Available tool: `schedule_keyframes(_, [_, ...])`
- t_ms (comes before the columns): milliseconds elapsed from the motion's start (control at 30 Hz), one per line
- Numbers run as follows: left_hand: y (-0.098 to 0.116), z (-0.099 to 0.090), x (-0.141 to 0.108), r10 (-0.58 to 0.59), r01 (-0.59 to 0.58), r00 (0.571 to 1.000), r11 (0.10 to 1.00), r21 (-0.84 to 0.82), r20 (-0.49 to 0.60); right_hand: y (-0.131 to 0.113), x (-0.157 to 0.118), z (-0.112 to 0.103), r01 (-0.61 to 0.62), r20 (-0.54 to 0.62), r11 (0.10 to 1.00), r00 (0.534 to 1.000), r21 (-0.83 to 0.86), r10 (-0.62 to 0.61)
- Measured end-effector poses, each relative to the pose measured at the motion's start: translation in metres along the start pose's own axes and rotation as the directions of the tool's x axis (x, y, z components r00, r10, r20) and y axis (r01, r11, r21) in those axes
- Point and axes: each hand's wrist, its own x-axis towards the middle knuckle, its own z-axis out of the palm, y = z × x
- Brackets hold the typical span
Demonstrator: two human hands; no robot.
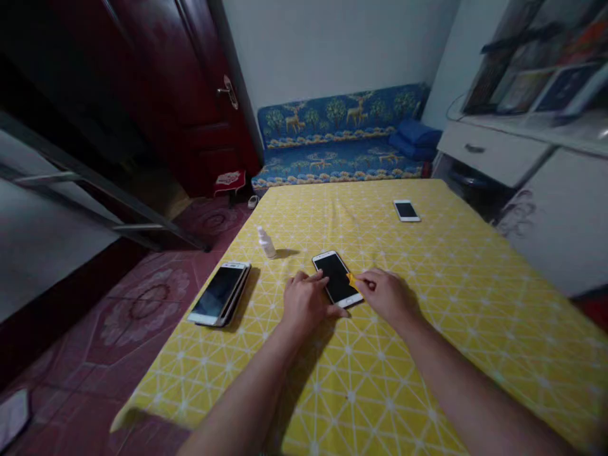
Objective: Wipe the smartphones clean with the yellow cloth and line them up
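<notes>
A black-screened smartphone [336,278] lies flat on the yellow patterned tablecloth [456,329], directly in front of me. My left hand [306,301] grips its lower left side, with the fingers over the screen. My right hand [386,294] comes in from the right and pinches a small yellow tab [352,281] against the phone's right side. What the tab is exactly is too small to tell. To the left lies a stack of white-framed phones [219,294]. A small white plastic bottle [266,244] stands upright beyond my left hand, and a white phone [406,211] lies farther back.
The table's left edge drops to a red patterned floor [142,304]. Beyond the far edge stands a blue deer-patterned sofa [337,136], with a dark red door [199,82] to its left. White cabinets [494,152] stand at the right.
</notes>
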Motion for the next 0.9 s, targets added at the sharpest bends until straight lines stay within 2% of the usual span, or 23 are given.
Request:
schedule_keyframes(233, [0.006,0.003,-0.001,-0.066,0.068,0.997,0.997,0.044,-0.047,0.000,0.001,0.001,0.009,0.014,1.000,1.000,0.020,-0.010])
schedule_keyframes(333, [-0.001,0.004,0.000,-0.003,0.005,0.998,1.000,0.021,-0.067,0.000,0.001,0.002,0.006,0.010,0.999,1.000,0.033,-0.007])
schedule_keyframes(433, [-0.017,0.003,0.004,0.082,-0.086,0.993,0.995,-0.043,-0.082,0.001,0.002,0.003,0.016,0.006,0.998,1.000,0.056,-0.016])
schedule_keyframes(567, [-0.034,-0.001,0.008,0.139,-0.138,0.990,0.989,-0.048,0.002,0.001,0.003,0.004,0.005,0.008,0.999,1.000,0.053,-0.005])
schedule_keyframes(733, [-0.035,-0.004,0.010,0.195,-0.192,0.963,0.981,-0.033,0.183,0.002,0.002,0.004,-0.001,0.014,0.999,1.000,0.046,0.000])
schedule_keyframes(800, [-0.032,-0.005,0.011,0.193,-0.193,0.964,0.981,-0.018,0.183,0.001,0.002,0.003,-0.001,0.016,0.999,1.000,0.047,0.001])
schedule_keyframes(900, [-0.027,-0.007,0.012,0.168,-0.172,0.977,0.985,0.021,0.129,0.002,0.001,0.003,-0.003,0.026,0.999,1.000,0.040,0.002])
